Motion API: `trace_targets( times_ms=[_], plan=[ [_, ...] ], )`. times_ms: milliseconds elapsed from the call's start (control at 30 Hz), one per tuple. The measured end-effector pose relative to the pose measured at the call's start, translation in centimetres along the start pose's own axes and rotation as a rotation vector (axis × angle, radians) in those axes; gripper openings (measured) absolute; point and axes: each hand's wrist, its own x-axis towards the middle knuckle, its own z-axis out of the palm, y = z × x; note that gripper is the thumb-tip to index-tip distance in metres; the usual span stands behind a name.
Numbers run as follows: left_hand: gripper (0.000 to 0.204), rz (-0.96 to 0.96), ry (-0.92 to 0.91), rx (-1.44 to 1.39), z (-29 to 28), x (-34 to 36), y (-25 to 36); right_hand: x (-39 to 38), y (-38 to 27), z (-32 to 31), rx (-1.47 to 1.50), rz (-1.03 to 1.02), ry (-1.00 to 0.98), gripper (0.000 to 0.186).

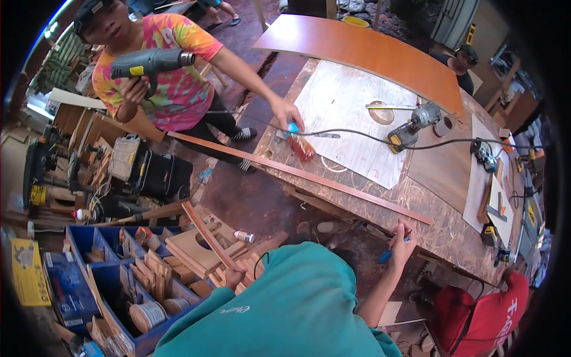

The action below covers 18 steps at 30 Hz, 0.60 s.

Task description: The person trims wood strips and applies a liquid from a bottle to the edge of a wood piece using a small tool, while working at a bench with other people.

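My left hand (235, 276) is closed around the lower end of a narrow reddish-brown wooden strip (205, 229), which slants up and away to the left. At the near edge of the workbench (279, 163), my right hand (402, 238) is closed on a slim blue tool (386, 256); its exact kind is unclear. A long brown wooden strip (309, 178) lies along the bench edge beyond that hand. Across from me, a person in a tie-dye shirt holds up a heat gun (151, 64) and has the other hand on a blue-capped bottle (302, 149) of orange-red liquid.
On the bench are a cordless drill (410, 126), a white-grey board (351, 119), a curved orange-brown panel (363, 50) and a black cable (443, 143). Blue bins (128, 268) with wood offcuts stand at my left. A person in red (476, 318) is close at right.
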Motion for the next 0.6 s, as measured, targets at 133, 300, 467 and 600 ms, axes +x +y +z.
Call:
trace_targets(
  times_ms=[133,300,467,600],
  plan=[
    [0.017,0.172,-0.028,0.220,-2.6,5.0,5.3,-2.4,0.9,-0.4,0.018,0.025,0.000,0.017],
    [0.025,0.187,0.103,0.101,-1.1,6.6,14.6,-3.0,2.6,-1.4,-0.068,0.051,0.091,0.019],
    [0.009,0.334,0.035,0.076,-0.5,10.3,13.6,-3.3,-0.2,-0.1,-0.140,-0.023,0.104,0.022],
    [0.016,0.214,-0.134,0.276,0.8,10.8,14.1,-3.9,0.1,1.3,-0.167,-0.016,0.050,0.022]
  ],
)
